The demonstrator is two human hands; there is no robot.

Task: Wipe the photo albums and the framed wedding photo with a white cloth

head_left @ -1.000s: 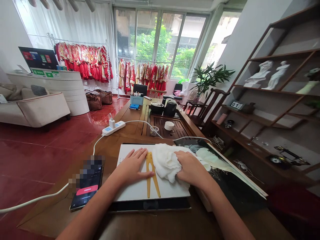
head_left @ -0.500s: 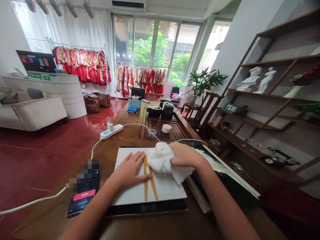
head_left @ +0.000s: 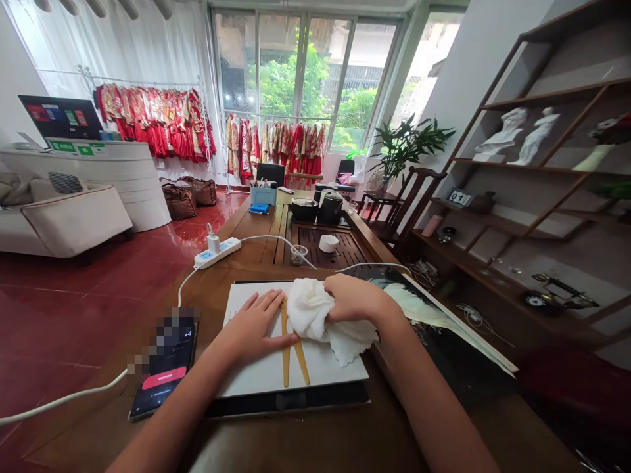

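Note:
My left hand [head_left: 254, 328] lies flat with fingers spread on a white sheet [head_left: 269, 371], its thumb pressed over a yellow two-pronged tool [head_left: 290, 358] lying on that sheet. My right hand [head_left: 352, 299] is closed around a bunched white cloth [head_left: 313, 312], which rests on the top end of the yellow tool and on the sheet. The sheet lies on a dark flat board [head_left: 296, 402] on the wooden table [head_left: 305, 440].
A phone [head_left: 165, 376] on a white cable lies left of the sheet. A large printed picture [head_left: 438, 322] lies to the right. Further back are a power strip [head_left: 217, 251], a tea tray [head_left: 328, 253] with cup and kettles, chairs and shelves [head_left: 532, 177].
My right hand has moved the white cloth leftwards and towards the tool's top end, bunching it up more. My left hand has kept its place on the sheet and tool.

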